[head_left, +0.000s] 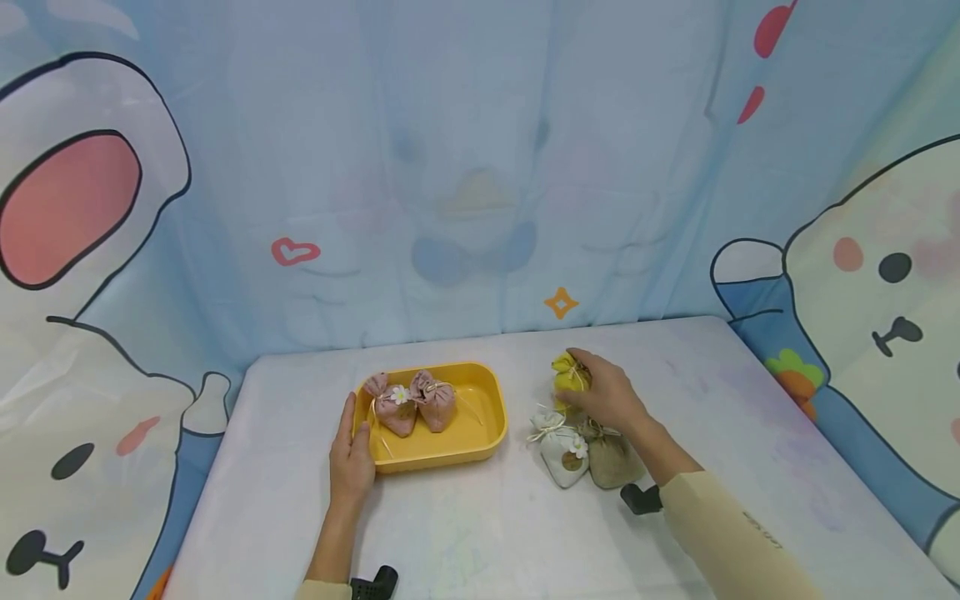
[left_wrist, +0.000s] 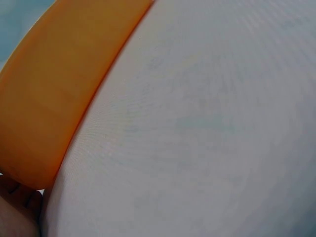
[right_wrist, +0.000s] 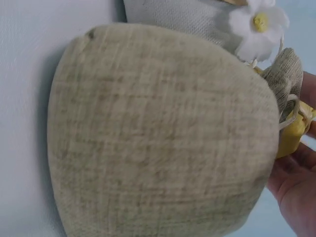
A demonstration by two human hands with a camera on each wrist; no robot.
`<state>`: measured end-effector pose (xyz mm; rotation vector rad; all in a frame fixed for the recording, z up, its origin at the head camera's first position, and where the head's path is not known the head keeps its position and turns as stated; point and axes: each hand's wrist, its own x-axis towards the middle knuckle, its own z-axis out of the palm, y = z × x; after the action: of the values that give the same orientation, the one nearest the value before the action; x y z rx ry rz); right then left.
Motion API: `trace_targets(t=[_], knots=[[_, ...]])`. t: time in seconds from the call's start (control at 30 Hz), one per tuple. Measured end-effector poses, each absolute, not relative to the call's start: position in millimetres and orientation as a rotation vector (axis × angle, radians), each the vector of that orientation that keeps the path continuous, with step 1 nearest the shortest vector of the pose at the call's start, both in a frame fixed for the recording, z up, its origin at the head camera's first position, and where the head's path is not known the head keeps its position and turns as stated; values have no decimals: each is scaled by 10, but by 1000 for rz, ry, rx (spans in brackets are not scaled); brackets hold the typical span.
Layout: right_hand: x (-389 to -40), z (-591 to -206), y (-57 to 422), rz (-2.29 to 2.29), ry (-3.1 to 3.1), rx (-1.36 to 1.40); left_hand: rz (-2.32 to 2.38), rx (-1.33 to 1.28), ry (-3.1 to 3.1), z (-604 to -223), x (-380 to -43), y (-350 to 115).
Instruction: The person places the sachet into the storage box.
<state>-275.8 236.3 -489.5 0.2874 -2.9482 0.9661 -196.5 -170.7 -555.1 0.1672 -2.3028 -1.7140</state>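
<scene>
My left hand (head_left: 351, 458) grips the left end of a yellow tray (head_left: 442, 457), thumb at the rim and fingers along the outer side. Inside the tray, two pink drawstring pouches (head_left: 435, 404) lie side by side, one bearing a white flower. To the right of the tray, my right hand (head_left: 609, 393) holds a yellow drawstring pouch (head_left: 570, 377) between thumb and fingers. Just nearer than it, a white pouch (head_left: 562, 457) with a flower and an olive-brown pouch (head_left: 611, 458) sit together. The brown pouch (right_wrist: 163, 133) fills most of the right wrist view.
A pale cloth covers the table (head_left: 480, 533). Behind it hangs a light-blue curtain (head_left: 480, 167) printed with cartoon figures. Both wrists wear black devices; the right one (head_left: 641, 498) is close to the brown pouch.
</scene>
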Motion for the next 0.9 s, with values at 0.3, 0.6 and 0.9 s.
trace_targets(t=[0.3, 0.6, 0.9], knots=[[-2751, -4768, 2221, 1019, -2855, 334, -1710, 176, -2300, -5557, -1957, -1702], [-2786, -4700, 2111, 1039, -2824, 393, -1723, 173, -2296, -5554, -1956, -1700], [-2793, -4605, 1956, 1051, -2840, 493, -1718, 169, -2293, -5542, -1954, -1694]])
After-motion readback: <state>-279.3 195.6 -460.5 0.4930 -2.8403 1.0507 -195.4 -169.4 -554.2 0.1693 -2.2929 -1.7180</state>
